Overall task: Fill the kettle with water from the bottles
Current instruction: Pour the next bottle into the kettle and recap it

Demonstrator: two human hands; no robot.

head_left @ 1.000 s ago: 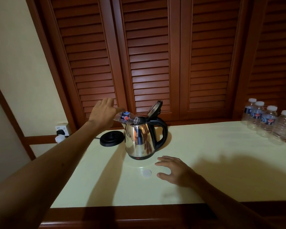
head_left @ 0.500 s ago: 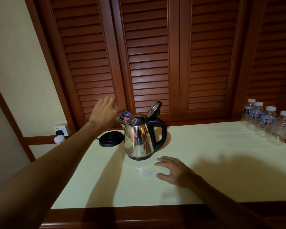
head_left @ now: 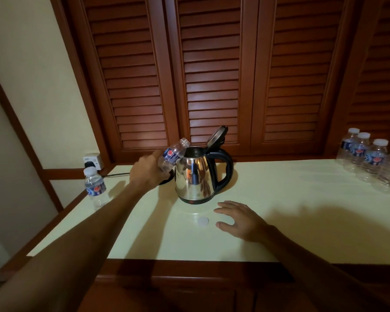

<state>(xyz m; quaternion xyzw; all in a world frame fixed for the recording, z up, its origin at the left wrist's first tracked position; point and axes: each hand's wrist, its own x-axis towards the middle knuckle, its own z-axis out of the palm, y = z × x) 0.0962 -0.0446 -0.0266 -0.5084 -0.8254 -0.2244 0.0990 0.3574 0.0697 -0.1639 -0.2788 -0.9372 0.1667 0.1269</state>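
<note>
One capped bottle (head_left: 95,188) stood at the tabletop's (head_left: 279,221) left edge, apparently full. Next along, your left hand (head_left: 148,172) gripped an uncapped bottle (head_left: 172,155), its neck tipped up and clear of the kettle's mouth; it looked drained (I judged that pour finished). Your kettle (head_left: 195,176) sat off its base with the lid (head_left: 217,135) flipped open, a loose white cap (head_left: 203,221) lying in front. Your right hand (head_left: 239,220) rested flat, fingers spread, grasping nothing. Four sealed bottles (head_left: 369,158) waited at the far right, so more filling probably remained.
</note>
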